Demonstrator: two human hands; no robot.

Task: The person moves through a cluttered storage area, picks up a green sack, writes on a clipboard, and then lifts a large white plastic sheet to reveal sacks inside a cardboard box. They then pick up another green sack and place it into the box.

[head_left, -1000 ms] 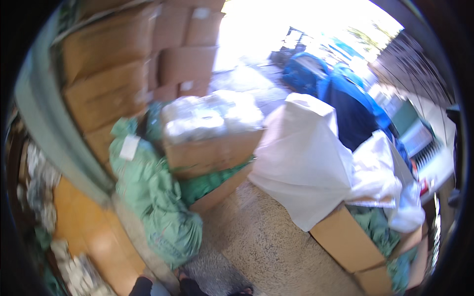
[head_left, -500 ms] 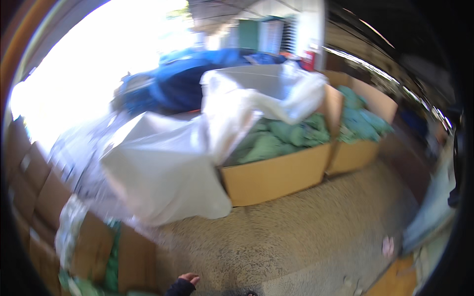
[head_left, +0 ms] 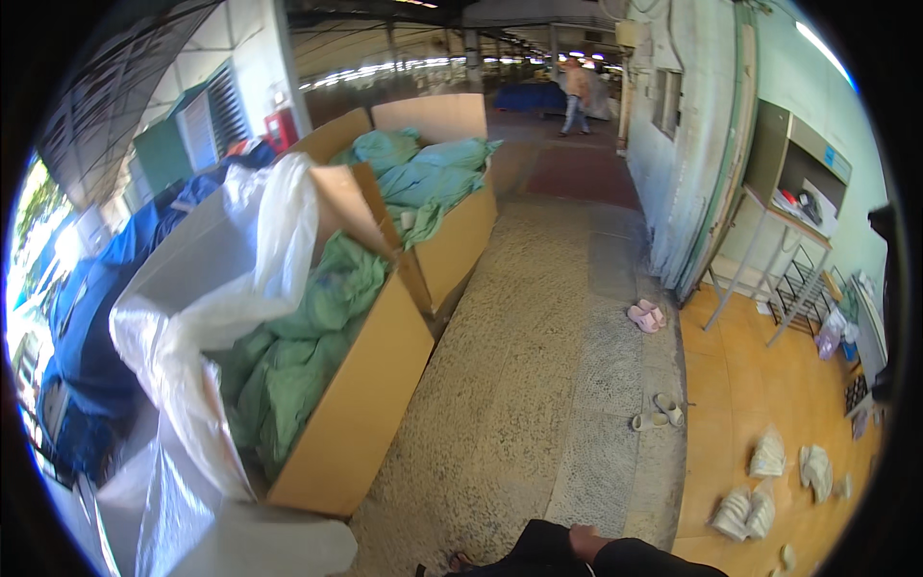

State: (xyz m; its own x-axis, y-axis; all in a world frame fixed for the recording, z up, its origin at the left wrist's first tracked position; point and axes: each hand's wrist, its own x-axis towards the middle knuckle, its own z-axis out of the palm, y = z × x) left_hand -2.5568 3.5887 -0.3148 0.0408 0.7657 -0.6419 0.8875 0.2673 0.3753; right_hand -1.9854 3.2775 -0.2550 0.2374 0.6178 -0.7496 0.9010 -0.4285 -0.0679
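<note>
Head view swung round in that last half second: the cardboard box [head_left: 358, 415] of green cloth [head_left: 300, 348], earlier across the upper middle, sat at left centre, and a speckled floor [head_left: 538, 365] opened ahead. So nothing was in hand yet. One hand [head_left: 581, 533] peeked between dark sleeves [head_left: 538, 558] at the bottom edge; which hand, and whether its fingers were curled or spread, I couldn't tell. The box lay up-left of it, apart, its white plastic liner [head_left: 226, 308] spilling over. Pink slippers [head_left: 644, 316] lay right of centre.
</note>
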